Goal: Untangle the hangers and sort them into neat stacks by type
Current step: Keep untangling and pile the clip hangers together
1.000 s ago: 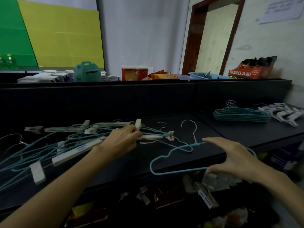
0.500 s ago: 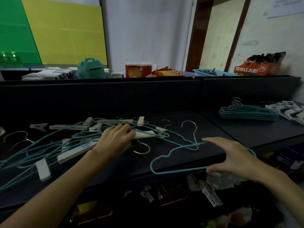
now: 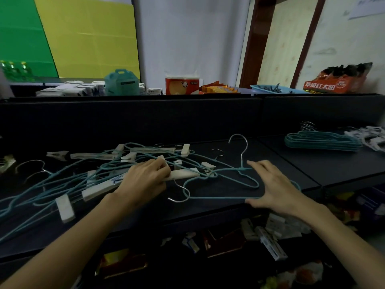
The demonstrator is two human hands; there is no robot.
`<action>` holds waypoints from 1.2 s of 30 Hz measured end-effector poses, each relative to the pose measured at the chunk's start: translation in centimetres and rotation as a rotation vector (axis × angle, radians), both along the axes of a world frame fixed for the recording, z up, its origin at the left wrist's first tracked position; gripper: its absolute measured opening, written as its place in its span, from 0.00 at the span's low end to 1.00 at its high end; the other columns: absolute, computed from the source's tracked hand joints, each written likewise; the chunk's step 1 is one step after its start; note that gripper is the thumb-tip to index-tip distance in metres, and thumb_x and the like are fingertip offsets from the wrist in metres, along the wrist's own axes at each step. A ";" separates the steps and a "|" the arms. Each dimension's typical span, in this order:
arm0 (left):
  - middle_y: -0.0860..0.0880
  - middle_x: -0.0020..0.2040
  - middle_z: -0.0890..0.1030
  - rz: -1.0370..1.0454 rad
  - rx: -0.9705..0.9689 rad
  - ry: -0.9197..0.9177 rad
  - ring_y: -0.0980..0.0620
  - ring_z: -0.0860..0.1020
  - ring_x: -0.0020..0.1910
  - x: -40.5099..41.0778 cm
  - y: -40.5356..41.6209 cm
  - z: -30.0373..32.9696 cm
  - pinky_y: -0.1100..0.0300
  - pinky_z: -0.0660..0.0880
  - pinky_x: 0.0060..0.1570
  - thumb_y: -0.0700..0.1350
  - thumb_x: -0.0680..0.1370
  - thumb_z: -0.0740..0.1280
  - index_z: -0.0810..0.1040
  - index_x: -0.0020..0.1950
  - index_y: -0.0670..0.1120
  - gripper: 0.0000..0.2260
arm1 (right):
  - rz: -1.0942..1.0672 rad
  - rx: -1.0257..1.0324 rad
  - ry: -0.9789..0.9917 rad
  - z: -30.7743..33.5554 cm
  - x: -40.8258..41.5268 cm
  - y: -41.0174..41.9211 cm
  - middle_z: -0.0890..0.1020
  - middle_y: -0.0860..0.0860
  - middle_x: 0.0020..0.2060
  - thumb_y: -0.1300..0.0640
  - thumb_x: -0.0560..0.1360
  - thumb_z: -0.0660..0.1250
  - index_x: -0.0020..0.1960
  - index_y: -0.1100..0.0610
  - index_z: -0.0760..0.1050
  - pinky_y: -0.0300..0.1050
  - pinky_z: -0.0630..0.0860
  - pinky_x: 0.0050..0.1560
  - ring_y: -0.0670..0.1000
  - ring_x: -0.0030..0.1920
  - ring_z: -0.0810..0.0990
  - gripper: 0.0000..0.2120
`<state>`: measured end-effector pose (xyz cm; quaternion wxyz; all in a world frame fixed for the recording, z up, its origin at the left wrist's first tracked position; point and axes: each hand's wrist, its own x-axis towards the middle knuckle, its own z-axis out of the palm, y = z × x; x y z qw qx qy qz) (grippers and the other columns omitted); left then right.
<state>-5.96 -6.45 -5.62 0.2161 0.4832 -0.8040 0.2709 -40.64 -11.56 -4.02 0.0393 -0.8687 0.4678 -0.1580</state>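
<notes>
A tangle of teal wire hangers and white clip hangers covers the left of the dark table. My left hand grips a white clip hanger at the tangle's right edge; its metal hook curls below. One teal wire hanger lies apart at the centre, its hook pointing away from me. My right hand rests over its right end, thumb under the bottom wire at the table edge and fingers spread across the neck. Far right lie a neat stack of teal hangers and a pile of white clip hangers.
A dark partition rises behind the table, with boxes, a teal container, a blue tray and snack bags on the ledge above. Below the front edge, a lower shelf holds loose white clips and packets.
My left hand drew the white clip hanger toward me and rightward, out of the tangle, so its hook now shows. My right hand stayed on the single teal hanger. The camera came closer.
</notes>
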 end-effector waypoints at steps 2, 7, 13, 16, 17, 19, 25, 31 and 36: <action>0.47 0.40 0.78 -0.010 0.007 0.012 0.47 0.76 0.32 0.1 0.0 -0.1 0.60 0.66 0.23 0.39 0.61 0.78 0.77 0.42 0.44 0.14 | 0.026 -0.026 0.051 0.5 1.0 -0.5 0.63 0.46 0.61 0.39 0.63 0.75 0.76 0.52 0.56 0.49 0.68 0.64 0.49 0.62 0.66 0.49; 0.48 0.43 0.79 -0.039 0.057 0.034 0.47 0.78 0.35 0.8 0.4 0.1 0.59 0.69 0.22 0.40 0.62 0.79 0.81 0.44 0.45 0.14 | 0.042 0.005 0.059 2.9 1.0 -2.1 0.66 0.46 0.59 0.39 0.60 0.77 0.72 0.52 0.63 0.52 0.72 0.59 0.48 0.59 0.70 0.46; 0.47 0.45 0.80 -0.040 0.105 0.025 0.46 0.80 0.37 0.8 0.9 0.0 0.57 0.74 0.24 0.41 0.62 0.80 0.82 0.46 0.45 0.15 | -0.027 0.150 -0.224 4.5 1.1 -2.6 0.76 0.43 0.53 0.39 0.59 0.78 0.67 0.50 0.69 0.46 0.76 0.50 0.45 0.50 0.77 0.41; 0.47 0.45 0.80 -0.040 0.105 0.034 0.47 0.80 0.37 0.6 1.0 0.0 0.58 0.73 0.26 0.41 0.62 0.80 0.82 0.46 0.46 0.15 | 0.040 0.431 -0.454 3.8 3.7 -1.9 0.82 0.46 0.48 0.34 0.55 0.77 0.57 0.49 0.75 0.47 0.81 0.46 0.46 0.46 0.83 0.35; 0.47 0.45 0.80 -0.038 0.105 0.034 0.47 0.80 0.37 0.5 1.0 -0.1 0.58 0.73 0.26 0.41 0.63 0.79 0.81 0.46 0.46 0.15 | 0.072 0.518 -0.513 3.3 4.6 -1.8 0.83 0.48 0.48 0.35 0.57 0.77 0.55 0.50 0.77 0.48 0.81 0.46 0.48 0.46 0.83 0.33; 0.47 0.45 0.80 -0.036 0.106 0.037 0.46 0.80 0.37 0.5 1.1 -0.2 0.57 0.74 0.26 0.41 0.63 0.79 0.81 0.46 0.46 0.15 | 0.107 0.640 -0.593 2.4 6.3 -1.5 0.83 0.52 0.49 0.40 0.60 0.77 0.54 0.53 0.78 0.51 0.82 0.47 0.53 0.47 0.84 0.27; 0.46 0.45 0.80 -0.022 0.104 0.035 0.46 0.80 0.38 0.2 1.5 -0.2 0.57 0.74 0.27 0.41 0.63 0.79 0.81 0.46 0.45 0.14 | 0.148 0.680 -0.573 1.1 8.2 -1.4 0.84 0.52 0.48 0.37 0.58 0.78 0.55 0.54 0.78 0.51 0.81 0.50 0.50 0.48 0.84 0.32; 0.46 0.47 0.80 -0.019 0.165 0.055 0.47 0.80 0.39 0.2 2.5 -0.7 0.57 0.77 0.28 0.40 0.65 0.79 0.82 0.48 0.45 0.14 | 0.158 0.589 -0.487 0.8 8.2 -1.5 0.85 0.43 0.46 0.26 0.51 0.73 0.54 0.48 0.80 0.53 0.76 0.60 0.44 0.51 0.82 0.39; 0.46 0.48 0.78 0.018 0.183 0.056 0.47 0.79 0.40 0.5 3.5 -1.1 0.56 0.77 0.31 0.40 0.66 0.77 0.80 0.47 0.46 0.12 | 0.210 0.586 -0.489 1.5 8.8 -0.9 0.84 0.44 0.46 0.28 0.55 0.74 0.61 0.53 0.77 0.53 0.76 0.60 0.46 0.53 0.81 0.42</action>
